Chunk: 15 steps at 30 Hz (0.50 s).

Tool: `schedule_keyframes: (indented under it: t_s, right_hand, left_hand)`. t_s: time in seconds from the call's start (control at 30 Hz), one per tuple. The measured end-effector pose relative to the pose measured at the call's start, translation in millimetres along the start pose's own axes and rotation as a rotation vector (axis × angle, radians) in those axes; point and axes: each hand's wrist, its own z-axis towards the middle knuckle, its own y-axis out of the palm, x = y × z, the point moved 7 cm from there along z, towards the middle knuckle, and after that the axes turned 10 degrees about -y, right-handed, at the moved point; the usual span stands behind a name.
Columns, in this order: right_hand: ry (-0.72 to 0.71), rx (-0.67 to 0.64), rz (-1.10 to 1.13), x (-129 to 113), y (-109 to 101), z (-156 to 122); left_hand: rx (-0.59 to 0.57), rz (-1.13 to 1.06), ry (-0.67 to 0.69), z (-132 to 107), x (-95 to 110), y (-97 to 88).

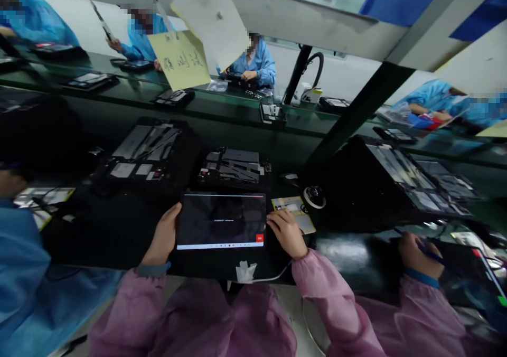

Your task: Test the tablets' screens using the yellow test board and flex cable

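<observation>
A black tablet [221, 222] with a lit dark screen, a small red button at lower right and a taskbar along the bottom is propped up facing me. My left hand [163, 236] grips its left edge, thumb along the side and fingers hidden behind. At the right edge, my right hand [288, 232] has its fingers bent against the tablet's side; whether something small is between them is hidden. A yellow-edged card [304, 223] lies partly beneath my right hand. White crumpled tape [245, 271] with a white cable sits at the table's front edge.
Opened devices [234, 166] with bare internals lie behind the tablet, with another stack [144, 148] to the left and one [412, 175] to the right. A tape roll [315, 197] stands by the card. Co-workers sit on both sides and across a green shelf [222, 115].
</observation>
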Motion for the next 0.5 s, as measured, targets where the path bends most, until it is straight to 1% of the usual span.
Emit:
schedule_keyframes:
  t_s: [0.1, 0.3, 0.37, 0.5]
  right_hand:
    - [-0.015, -0.008, -0.028, -1, -1, 1]
    - [-0.056, -0.048, -0.069, -4, -5, 6]
    - [-0.077, -0.083, -0.09, -6, -6, 9]
    - [-0.097, -0.173, -0.156, -13, -2, 14]
  left_hand:
    - [-0.082, -0.107, -0.077, 5, -8, 5.0]
    - [-0.097, -0.165, -0.101, 8, -11, 5.4]
    - [-0.1, -0.175, -0.108, 9, -11, 4.9]
    - [-0.142, -0.148, -0.14, 10, -14, 7.0]
